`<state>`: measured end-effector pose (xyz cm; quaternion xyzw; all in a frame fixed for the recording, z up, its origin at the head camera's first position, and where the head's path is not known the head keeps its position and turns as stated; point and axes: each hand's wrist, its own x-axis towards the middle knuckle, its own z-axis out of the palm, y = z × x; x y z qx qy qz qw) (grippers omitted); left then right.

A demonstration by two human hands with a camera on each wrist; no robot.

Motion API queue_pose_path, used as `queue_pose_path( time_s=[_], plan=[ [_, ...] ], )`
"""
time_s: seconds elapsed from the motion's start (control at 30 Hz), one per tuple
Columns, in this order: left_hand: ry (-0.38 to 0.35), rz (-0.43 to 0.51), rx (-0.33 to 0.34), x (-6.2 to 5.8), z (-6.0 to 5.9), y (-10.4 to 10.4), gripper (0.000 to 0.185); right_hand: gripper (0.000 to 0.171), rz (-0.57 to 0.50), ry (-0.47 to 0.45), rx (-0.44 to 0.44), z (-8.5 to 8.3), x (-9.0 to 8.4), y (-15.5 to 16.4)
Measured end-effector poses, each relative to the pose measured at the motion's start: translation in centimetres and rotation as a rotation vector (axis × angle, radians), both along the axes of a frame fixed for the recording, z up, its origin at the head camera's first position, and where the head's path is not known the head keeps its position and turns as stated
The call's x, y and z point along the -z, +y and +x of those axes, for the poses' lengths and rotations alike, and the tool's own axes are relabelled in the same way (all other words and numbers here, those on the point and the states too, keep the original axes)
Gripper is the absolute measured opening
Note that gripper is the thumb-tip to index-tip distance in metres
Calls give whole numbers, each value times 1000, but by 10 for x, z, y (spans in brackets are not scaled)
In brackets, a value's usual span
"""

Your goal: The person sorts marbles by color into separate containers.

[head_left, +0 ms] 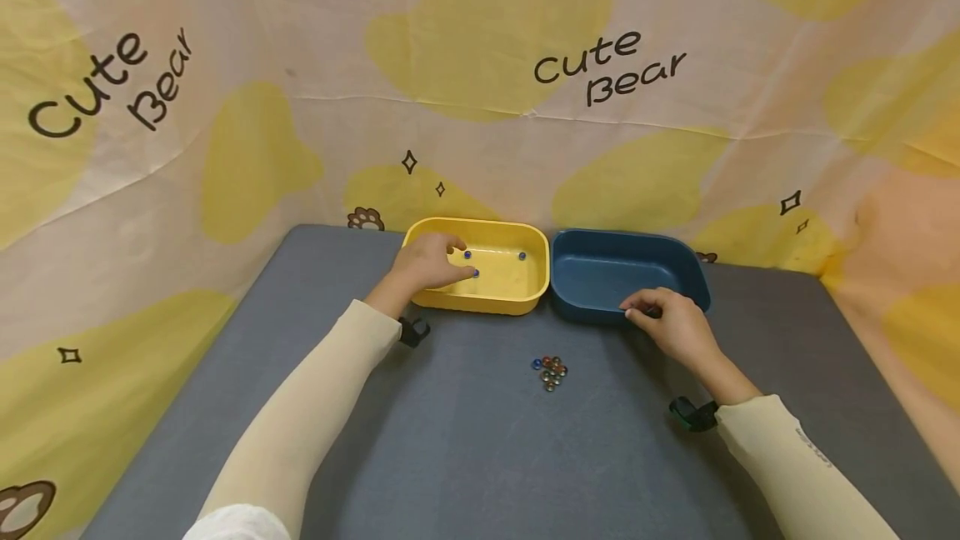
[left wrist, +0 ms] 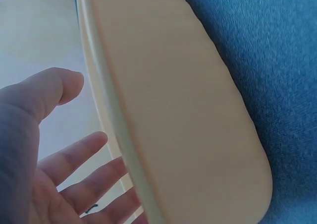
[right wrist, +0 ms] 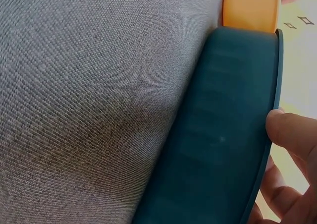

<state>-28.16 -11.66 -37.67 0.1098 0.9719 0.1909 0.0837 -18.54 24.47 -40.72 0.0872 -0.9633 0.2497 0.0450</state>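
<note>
Grey table (head_left: 480, 457): filling the lower middle of the frame and carrying every item below. Two pale sleeves (head_left: 817, 473): reaching in from the lower left and lower right. Marbles (head_left: 546, 377), small cluster, mixed colours, one blue at its left edge: lying on the table just below the centre of the frame. Right hand (head_left: 673, 326): hanging over the near rim of the blue tray at centre right, thumb and fingers curving; fingertips partly hiding, so whether they are pinching anything cannot be told. Blue tray (head_left: 581, 308): standing just beside the yellow one. Left hand (head_left: 429, 263): reaching over the left end of the yellow tray, thumb and forefinger standing wide apart. Yellow tray (head_left: 472, 304): sitting at centre. Three blue marbles (head_left: 522, 256): resting inside it, two near the left hand, one towards the right end. Printed cloth (head_left: 480, 40): hanging behind, reading "Cute Bear" at upper left and upper right
</note>
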Motion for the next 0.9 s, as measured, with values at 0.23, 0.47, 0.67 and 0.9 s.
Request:
queue_pose_path(
  time_s=[0.23, 0.47, 0.67, 0.9],
  plan=[
    [60, 20, 28, -4, 13, 6, 55, 12, -9, 12, -1, 1, 1, 2],
    [147, 53, 70, -12, 31, 17, 45, 12, -7, 28, -6, 0, 2, 4],
    [211, 61, 100, -12, 48, 25, 42, 12, -6, 25, -4, 0, 3, 3],
    [225, 111, 130, -8, 68, 34, 36, 12, -8, 21, -6, 0, 4, 2]
  ],
)
